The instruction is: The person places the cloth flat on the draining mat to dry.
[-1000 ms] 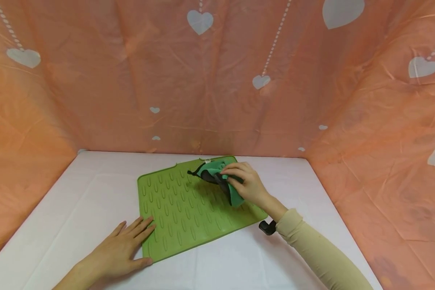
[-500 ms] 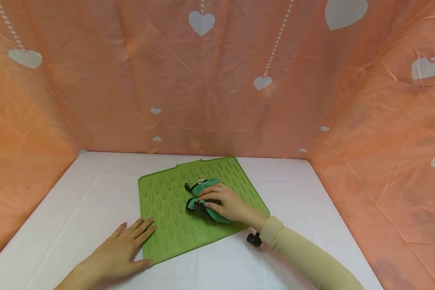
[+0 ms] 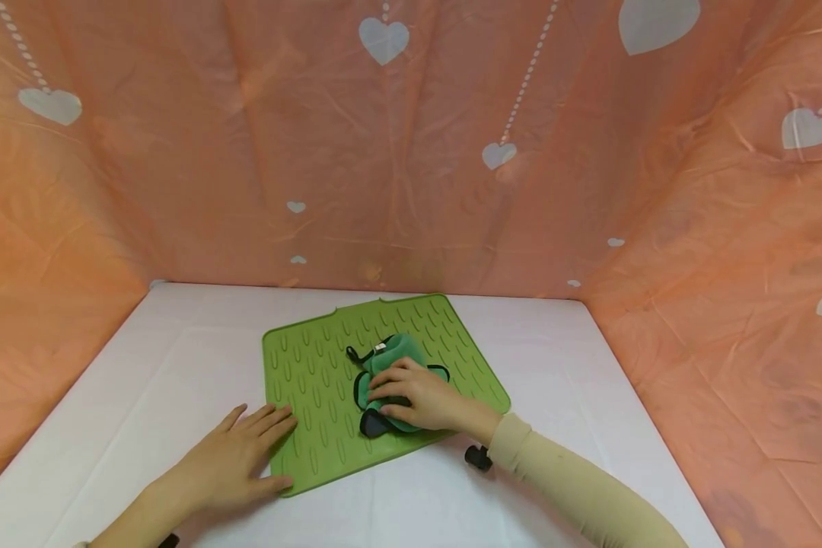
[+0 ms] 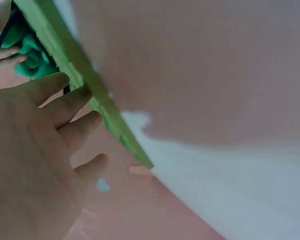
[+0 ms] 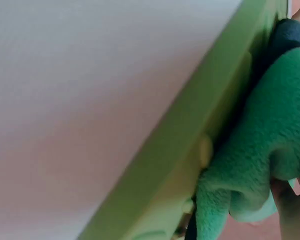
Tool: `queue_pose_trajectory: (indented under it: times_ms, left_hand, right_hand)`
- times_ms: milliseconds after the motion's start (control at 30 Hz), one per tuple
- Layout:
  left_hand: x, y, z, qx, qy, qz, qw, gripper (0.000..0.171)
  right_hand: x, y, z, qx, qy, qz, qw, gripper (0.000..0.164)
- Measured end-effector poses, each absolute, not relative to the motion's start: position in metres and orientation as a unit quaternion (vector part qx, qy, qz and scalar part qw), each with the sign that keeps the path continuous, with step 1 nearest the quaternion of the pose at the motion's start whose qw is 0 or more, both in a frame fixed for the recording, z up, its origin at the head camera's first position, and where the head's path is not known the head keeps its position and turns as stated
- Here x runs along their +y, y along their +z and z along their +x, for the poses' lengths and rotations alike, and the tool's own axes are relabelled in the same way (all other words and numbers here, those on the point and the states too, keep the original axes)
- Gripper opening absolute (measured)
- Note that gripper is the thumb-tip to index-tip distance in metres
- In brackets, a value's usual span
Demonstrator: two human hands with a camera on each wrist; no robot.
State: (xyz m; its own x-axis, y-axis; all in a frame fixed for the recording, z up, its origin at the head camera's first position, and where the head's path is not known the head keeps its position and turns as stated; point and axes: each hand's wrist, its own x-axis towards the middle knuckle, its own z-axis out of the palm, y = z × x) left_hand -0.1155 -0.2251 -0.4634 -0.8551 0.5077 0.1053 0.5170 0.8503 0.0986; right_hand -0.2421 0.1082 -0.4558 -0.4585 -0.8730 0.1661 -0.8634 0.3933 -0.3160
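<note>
A green mat (image 3: 318,449) with raised oval ridges lies at an angle on the white table. On its middle sits a bunched green cloth (image 3: 403,347) with black trim, a dark underside and a small hanging loop. My right hand (image 3: 425,397) grips this cloth from above with curled fingers, holding it down against the mat. Soft folds of the cloth (image 5: 270,120) bulge around the fingers in the right wrist view. My left hand (image 3: 229,460) rests with spread, straight fingers on the mat's near left edge. In the left wrist view the fingertips meet the mat's rim (image 4: 110,107).
Orange-pink curtains (image 3: 411,190) printed with hearts enclose the back and both sides of the white table (image 3: 562,358). A small black wrist-worn piece (image 3: 478,457) shows below the right forearm.
My right hand has brought the cloth from the mat's far right part towards me and to the left, down onto the middle. The left hand has hardly moved.
</note>
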Motion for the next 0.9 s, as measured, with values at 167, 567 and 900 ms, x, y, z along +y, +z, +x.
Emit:
queue_pose_trajectory:
  times_ms: [167, 567, 900]
  left_hand:
    - [-0.218, -0.447, -0.136, -0.952, -0.061, -0.289, 0.083, 0.076]
    - [-0.187, -0.432, -0.205, -0.933, -0.214, -0.275, 0.094, 0.04]
    - [-0.172, -0.442, -0.256, -0.896, -0.371, -0.244, 0.009, 0.03]
  right_hand:
    - [0.113, -0.449, -0.242, 0.826, -0.234, -0.513, 0.002, 0.035]
    - [0.131, -0.439, -0.251, 0.779, -0.419, -0.456, -0.099, 0.034]
    - [0.166, -0.449, -0.265, 0.852, -0.434, -0.286, -0.058, 0.027]
